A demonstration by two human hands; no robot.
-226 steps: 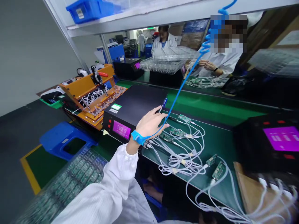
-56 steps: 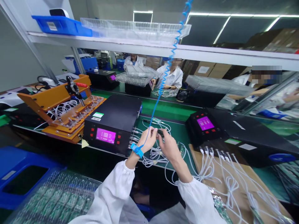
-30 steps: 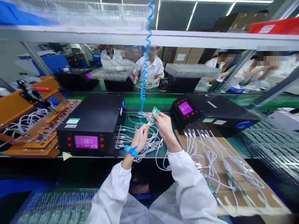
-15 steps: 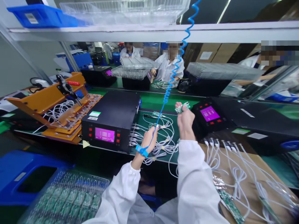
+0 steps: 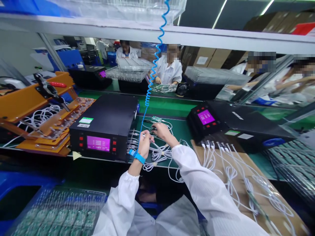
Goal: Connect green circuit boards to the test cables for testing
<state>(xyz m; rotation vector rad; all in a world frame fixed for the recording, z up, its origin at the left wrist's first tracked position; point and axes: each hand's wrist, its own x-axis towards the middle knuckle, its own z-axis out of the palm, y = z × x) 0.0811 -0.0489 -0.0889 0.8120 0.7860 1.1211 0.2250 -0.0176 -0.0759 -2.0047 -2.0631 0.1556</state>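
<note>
My left hand, with a blue wrist strap, is closed with fingertips pinched on a white cable near its end. Just right of it and slightly higher, my right hand is closed, its fingertips on a small circuit board that they largely cover. Another green circuit board lies behind them on the green bench mat, with a white cable attached. Coiled white cables lie below my hands. A black test box with a lit pink screen stands to the left.
A second black box stands right, its cables running over brown cardboard. An orange clamp fixture is far left. A tray of boards sits low left. A blue coiled cord hangs ahead. Co-workers sit across the bench.
My right hand, holding a circuit board, has come left and down beside my left hand, its palm turned downward. The view has swung to the right.
</note>
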